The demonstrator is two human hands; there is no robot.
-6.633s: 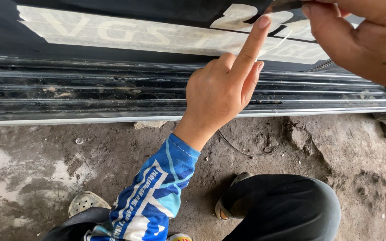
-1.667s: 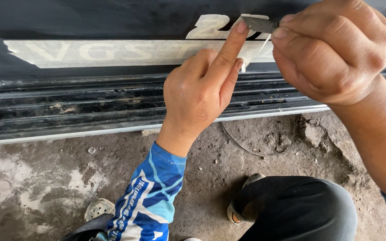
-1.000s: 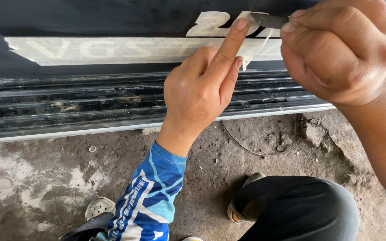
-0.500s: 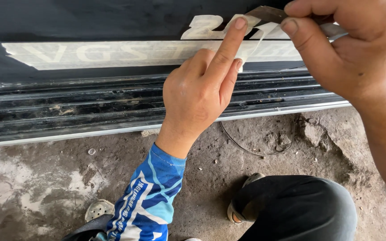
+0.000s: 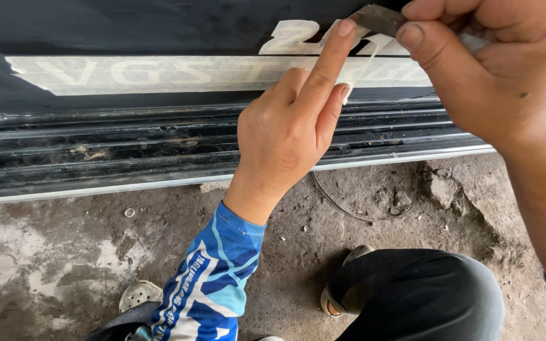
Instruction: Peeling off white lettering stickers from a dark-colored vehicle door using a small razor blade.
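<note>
We see a dark car panel [image 5: 127, 28] above a ribbed black sill [image 5: 127, 148] and a dirt floor [image 5: 64, 252]. A pale sticker strip [image 5: 178, 72] runs along the panel. Our left hand [image 5: 289, 136] presses its straight forefinger on the sticker's peeling end, other fingers curled. Our right hand [image 5: 494, 76] pinches a thin metal blade [image 5: 377, 17] at that spot.

Ribbed sill [image 5: 159, 145], dirt floor [image 5: 64, 252], thin wire [image 5: 361, 211], sandal [image 5: 137, 293].
</note>
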